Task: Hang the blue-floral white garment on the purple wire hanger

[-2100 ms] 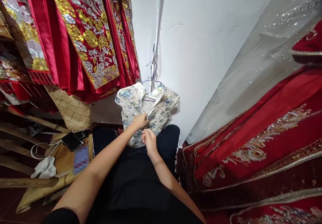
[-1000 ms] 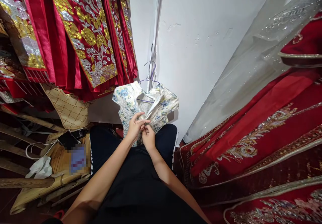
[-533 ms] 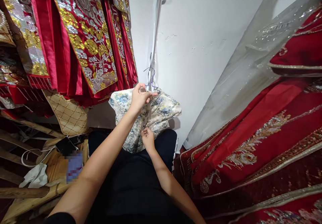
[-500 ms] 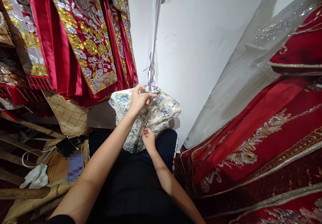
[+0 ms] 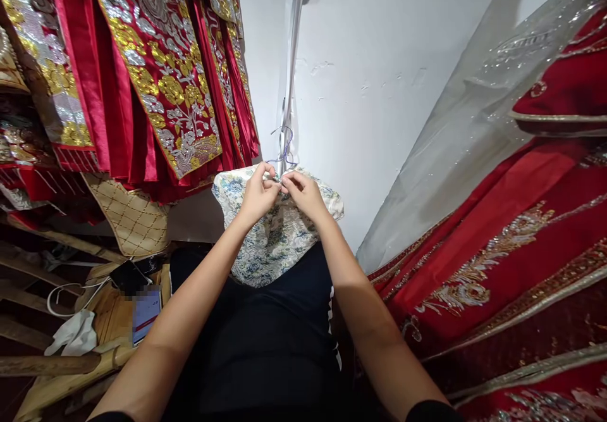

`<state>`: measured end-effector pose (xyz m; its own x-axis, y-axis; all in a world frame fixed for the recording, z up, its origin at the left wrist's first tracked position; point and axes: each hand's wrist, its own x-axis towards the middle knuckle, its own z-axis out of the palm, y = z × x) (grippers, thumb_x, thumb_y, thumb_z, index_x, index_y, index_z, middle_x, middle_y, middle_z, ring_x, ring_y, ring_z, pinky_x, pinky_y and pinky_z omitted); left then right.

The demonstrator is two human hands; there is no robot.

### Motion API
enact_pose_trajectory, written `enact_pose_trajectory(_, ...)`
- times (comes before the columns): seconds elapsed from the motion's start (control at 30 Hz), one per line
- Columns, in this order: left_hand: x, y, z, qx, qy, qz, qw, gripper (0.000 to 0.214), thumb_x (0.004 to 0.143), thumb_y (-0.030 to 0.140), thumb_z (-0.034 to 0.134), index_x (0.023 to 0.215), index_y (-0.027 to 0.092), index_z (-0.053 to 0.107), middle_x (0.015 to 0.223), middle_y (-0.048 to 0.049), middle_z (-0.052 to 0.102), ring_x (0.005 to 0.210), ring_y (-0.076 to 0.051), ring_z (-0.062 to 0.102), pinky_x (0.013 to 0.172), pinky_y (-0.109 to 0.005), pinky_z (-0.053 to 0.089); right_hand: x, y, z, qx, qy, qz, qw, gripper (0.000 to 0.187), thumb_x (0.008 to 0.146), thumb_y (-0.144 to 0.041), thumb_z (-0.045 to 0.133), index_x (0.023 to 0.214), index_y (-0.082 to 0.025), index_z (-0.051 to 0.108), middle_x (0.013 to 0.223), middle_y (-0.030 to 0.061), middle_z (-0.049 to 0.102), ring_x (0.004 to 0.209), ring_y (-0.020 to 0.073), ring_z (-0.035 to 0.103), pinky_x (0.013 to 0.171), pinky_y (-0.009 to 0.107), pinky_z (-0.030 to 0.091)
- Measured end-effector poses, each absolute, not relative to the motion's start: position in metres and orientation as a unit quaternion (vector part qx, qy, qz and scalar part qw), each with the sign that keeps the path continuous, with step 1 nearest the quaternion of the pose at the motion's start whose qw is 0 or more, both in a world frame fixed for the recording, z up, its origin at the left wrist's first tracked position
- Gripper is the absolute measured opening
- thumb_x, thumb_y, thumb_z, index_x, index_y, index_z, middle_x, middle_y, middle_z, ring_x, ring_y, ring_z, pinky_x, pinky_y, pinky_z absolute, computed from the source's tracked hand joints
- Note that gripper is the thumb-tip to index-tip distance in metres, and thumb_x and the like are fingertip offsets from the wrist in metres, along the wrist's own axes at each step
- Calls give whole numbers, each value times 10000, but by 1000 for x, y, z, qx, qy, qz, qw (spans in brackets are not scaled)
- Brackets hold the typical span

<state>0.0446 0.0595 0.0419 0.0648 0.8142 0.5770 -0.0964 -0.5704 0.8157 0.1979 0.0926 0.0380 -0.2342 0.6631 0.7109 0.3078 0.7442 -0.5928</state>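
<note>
A cream garment with a blue floral print hangs in front of me on a thin purple wire hanger. Both my hands are at its neckline, just below the hanger's hook. My left hand pinches the collar edge from the left. Close beside it, my right hand pinches the other side, fingertips nearly touching the left ones. Whatever small fastening may lie between the fingertips is too small to make out. The lower part of the garment drapes over my dark-clothed lap.
Red embroidered garments hang at upper left, and a red beaded dress fills the right. Sheer white fabric hangs beside the white wall. On a wooden chair at lower left lie a phone, a cable and crumpled tissue.
My right hand has risen from the garment's lower front to the neckline, beside my left hand. My left hand stays at the collar, its fingers now more closely pinched.
</note>
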Motion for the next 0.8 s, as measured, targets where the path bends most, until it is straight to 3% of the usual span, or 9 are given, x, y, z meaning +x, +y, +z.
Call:
enact_pose_trajectory(0.1, 45, 65, 38, 630, 284, 614, 383, 338, 742, 216, 627, 1023, 231, 439, 671, 50, 678, 338, -22, 355, 403, -147, 293, 203, 93, 43, -334, -790, 97, 505, 216, 906, -374, 565, 815, -193, 640, 662, -11, 594, 591, 137, 490, 596, 263, 360)
enact_pose_trajectory(0.2, 45, 76, 28, 654, 299, 581, 381, 471, 751, 200, 589, 1204, 226, 463, 691, 22, 699, 346, -53, 408, 404, -176, 340, 200, 93, 47, -325, -763, 87, 552, 219, 919, -375, 550, 802, -199, 608, 633, -21, 542, 557, 130, 451, 569, 264, 345)
enact_pose_trajectory(0.33, 36, 80, -7, 713, 376, 415, 422, 832, 702, 138, 564, 1495, 188, 316, 671, -13, 701, 429, -145, 575, 463, -246, 454, 208, 97, 65, -284, -662, 167, 673, 254, 919, -438, 563, 807, -211, 581, 634, -24, 509, 557, 128, 469, 526, 248, 363)
enact_pose_trajectory(0.43, 23, 75, -31, 759, 428, 293, 393, 910, 737, 169, 570, 1567, 214, 201, 715, -22, 717, 503, -182, 641, 558, -286, 505, 237, 95, 79, -246, -598, 275, 712, 256, 866, -451, 654, 805, -214, 579, 638, -33, 490, 534, 114, 477, 484, 226, 364)
enact_pose_trajectory(0.57, 13, 77, -26, 795, 505, 289, 173, 659, 882, 370, 514, 1510, 265, 344, 840, -50, 724, 707, -240, 688, 736, -347, 513, 293, 76, 82, -171, -549, 443, 688, 165, 840, -328, 678, 784, -203, 587, 614, -44, 431, 525, 107, 473, 506, 220, 424)
enact_pose_trajectory(0.67, 15, 90, -6, 795, 540, 268, 68, 457, 961, 501, 353, 1300, 267, 550, 927, -78, 703, 876, -295, 671, 800, -398, 493, 323, 61, 66, -87, -455, 492, 737, 158, 857, -234, 600, 715, -215, 533, 614, -33, 459, 569, 131, 519, 607, 265, 512)
enact_pose_trajectory(0.73, 18, 100, 5, 802, 543, 245, 44, 491, 966, 575, 296, 1074, 232, 631, 979, -106, 676, 961, -318, 642, 826, -419, 485, 331, 53, 44, -23, -374, 498, 782, 178, 874, -181, 530, 703, -224, 509, 641, -30, 509, 624, 140, 565, 688, 289, 548)
enact_pose_trajectory(0.8, 22, 110, 12, 794, 552, 255, 20, 540, 921, 667, 355, 978, 198, 616, 1071, -145, 630, 1065, -343, 591, 853, -433, 479, 330, 45, 13, 1, -294, 501, 814, 200, 888, -138, 473, 712, -222, 515, 671, -36, 554, 681, 128, 605, 745, 278, 562)
